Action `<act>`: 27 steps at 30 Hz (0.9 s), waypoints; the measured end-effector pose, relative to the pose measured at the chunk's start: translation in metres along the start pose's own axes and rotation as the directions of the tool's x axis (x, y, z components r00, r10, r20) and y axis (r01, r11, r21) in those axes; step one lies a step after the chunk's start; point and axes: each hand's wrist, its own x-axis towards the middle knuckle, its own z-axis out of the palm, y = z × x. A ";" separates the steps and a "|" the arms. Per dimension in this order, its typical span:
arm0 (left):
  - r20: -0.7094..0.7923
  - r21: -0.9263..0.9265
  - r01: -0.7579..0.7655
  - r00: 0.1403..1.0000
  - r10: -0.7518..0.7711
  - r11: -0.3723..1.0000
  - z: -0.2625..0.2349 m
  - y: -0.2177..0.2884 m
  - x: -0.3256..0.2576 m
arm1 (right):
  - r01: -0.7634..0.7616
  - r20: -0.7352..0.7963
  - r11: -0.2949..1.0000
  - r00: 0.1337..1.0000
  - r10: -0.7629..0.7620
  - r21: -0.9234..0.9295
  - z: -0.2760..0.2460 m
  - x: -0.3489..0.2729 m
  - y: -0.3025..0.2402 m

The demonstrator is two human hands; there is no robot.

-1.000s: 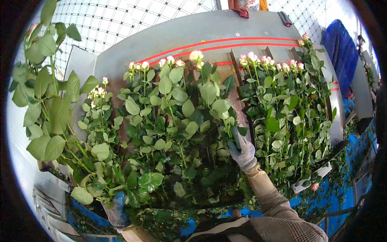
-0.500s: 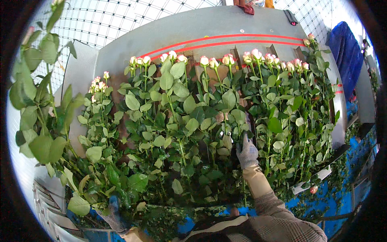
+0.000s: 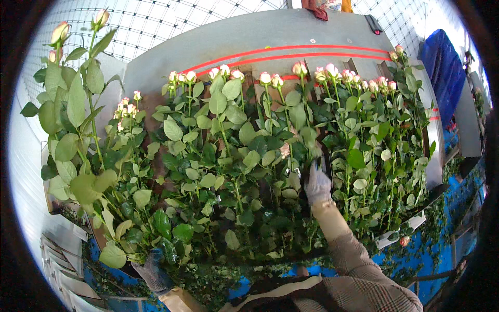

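My left hand (image 3: 150, 271), in a grey knit glove, is closed around the lower stems of several long-stemmed roses (image 3: 76, 101). Their pale pink and cream buds rise at the far left, above the leaves. Near the middle of the metal table, my right hand (image 3: 318, 184), also gloved, has its fingers closed at the stem of a rose (image 3: 300, 68) with a pink-edged bud. Leaves partly cover those fingertips. Rows of other leafy roses (image 3: 218, 104) lie on both sides of this hand, buds toward the far edge.
The grey metal table (image 3: 218, 39) has two red stripes near its far side and upright metal dividers (image 3: 351, 65) among the roses. A blue plastic sheet (image 3: 442, 73) hangs at the right. One loose rose bud (image 3: 404, 241) shows below the near right edge, above blue flooring strewn with leaves.
The roses in my left hand have swung up and right, bringing their buds into view. The rose at my right hand has shifted slightly up and right.
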 end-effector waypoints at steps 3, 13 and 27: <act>-0.072 0.087 0.024 0.997 -0.018 0.996 -0.010 -0.007 -0.005 | 0.102 -0.067 0.989 0.992 -0.110 -0.110 0.015 -0.019 0.014; -0.159 -0.026 -0.010 0.987 0.006 1.000 -0.044 0.007 0.040 | 0.473 -0.374 0.518 0.881 -0.290 0.713 -0.043 -0.039 -0.053; 0.566 -0.288 0.268 0.822 -0.062 0.919 0.039 -0.070 0.031 | 0.647 -0.259 0.585 0.748 -0.611 0.489 -0.056 -0.117 -0.169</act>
